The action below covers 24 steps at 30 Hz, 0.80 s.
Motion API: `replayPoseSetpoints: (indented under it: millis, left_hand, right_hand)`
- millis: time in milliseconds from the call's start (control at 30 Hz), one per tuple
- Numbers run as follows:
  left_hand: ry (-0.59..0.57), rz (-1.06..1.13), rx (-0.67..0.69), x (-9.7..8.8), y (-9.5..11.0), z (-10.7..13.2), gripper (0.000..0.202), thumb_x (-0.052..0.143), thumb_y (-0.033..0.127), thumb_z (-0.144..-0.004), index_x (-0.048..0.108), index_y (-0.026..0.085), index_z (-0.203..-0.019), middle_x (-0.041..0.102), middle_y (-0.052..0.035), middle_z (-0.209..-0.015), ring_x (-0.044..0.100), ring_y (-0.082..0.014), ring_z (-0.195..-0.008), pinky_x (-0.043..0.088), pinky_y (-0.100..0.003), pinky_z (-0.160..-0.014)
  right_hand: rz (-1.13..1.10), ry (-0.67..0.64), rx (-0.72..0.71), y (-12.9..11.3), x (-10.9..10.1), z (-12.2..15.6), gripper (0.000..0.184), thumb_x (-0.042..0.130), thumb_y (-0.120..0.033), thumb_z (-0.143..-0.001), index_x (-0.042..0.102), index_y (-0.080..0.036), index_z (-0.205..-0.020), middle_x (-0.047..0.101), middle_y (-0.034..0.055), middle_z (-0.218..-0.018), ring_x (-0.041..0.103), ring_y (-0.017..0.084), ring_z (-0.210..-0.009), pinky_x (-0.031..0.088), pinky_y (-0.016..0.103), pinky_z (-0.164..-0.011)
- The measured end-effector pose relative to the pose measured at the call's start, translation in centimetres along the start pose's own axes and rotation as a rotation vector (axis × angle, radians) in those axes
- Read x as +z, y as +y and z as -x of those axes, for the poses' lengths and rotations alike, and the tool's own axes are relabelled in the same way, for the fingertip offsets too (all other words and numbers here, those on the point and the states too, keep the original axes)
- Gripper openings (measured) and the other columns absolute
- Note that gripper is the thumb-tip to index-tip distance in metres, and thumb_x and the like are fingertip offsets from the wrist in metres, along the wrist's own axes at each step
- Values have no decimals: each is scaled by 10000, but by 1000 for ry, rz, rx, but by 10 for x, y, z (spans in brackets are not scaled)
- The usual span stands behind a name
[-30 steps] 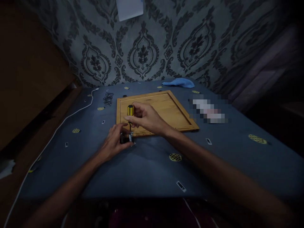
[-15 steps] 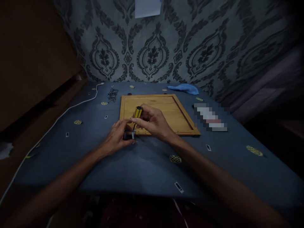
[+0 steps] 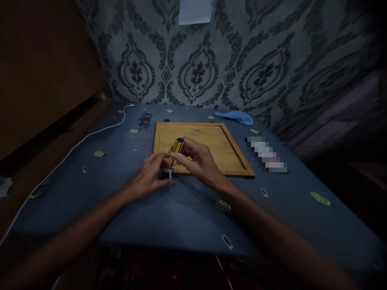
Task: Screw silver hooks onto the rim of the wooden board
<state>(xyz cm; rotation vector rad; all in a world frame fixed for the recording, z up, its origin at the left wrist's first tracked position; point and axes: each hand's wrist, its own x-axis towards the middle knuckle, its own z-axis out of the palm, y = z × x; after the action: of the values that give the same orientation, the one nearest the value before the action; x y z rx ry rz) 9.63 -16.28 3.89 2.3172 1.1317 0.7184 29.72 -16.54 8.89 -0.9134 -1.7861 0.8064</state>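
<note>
A framed wooden panel (image 3: 208,141) lies flat on the cloth-covered table. My right hand (image 3: 199,159) grips a screwdriver (image 3: 178,145) by its yellow-and-black handle, and the shaft slants down to the panel's near left corner. At that corner sits a small, partly dark metal fitting (image 3: 170,173), perhaps a hinge. My left hand (image 3: 149,175) is closed about it, fingers above and thumb below. Where the screwdriver tip meets the fitting is too small and dim to make out.
Several small metal pieces (image 3: 145,120) lie in a pile left of the panel's far corner. Behind it on the right is a blue cloth (image 3: 237,117). A blurred-out flat object (image 3: 267,155) lies to the right. A white cable (image 3: 90,135) runs along the left side.
The view has shifted slightly. The screwdriver handle is turned a little and leans slightly more to the right; both hands stay at the panel's corner.
</note>
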Motion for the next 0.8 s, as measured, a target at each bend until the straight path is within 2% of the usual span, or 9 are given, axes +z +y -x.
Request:
replayPoseSetpoints:
  millis: [133,333,533,800]
  left_hand:
    - [7,20,-8,1,-1,1,606,837,365,-811,529,228,-1315,686,-69,-1139,647,-313,-1097,496,-474,-971]
    - [13,46,-27,2,0,3,656,831,314,-815,505,248,-1380,715,-68,-1161,626,-315,-1149,486,-490,-1023]
    - [-11,44,-58,2,2,4,653,827,317,-819,509,269,-1388,709,-69,-1187,614,-332,-1174,510,-508,-1022]
    - [-14,13,-33,2,3,8,668,829,305,-861,469,270,-1422,686,-68,-1206,613,-325,-1161,515,-506,-1004]
  right_hand:
    - [-10,48,9,-3,-2,0,326,726,-508,-917,615,-208,-857,590,-12,-753,571,141,-692,470,276,-629]
    - [-59,236,15,-13,-12,3,299,759,-490,-912,650,-211,-914,657,-9,-810,609,122,-622,510,278,-591]
    - [-6,218,123,-5,-12,15,282,801,-451,-892,675,-199,-893,656,-7,-774,607,123,-604,526,273,-563]
    - [-41,199,153,-6,-11,20,171,756,-375,-940,679,-223,-951,735,6,-863,639,123,-644,560,277,-608]
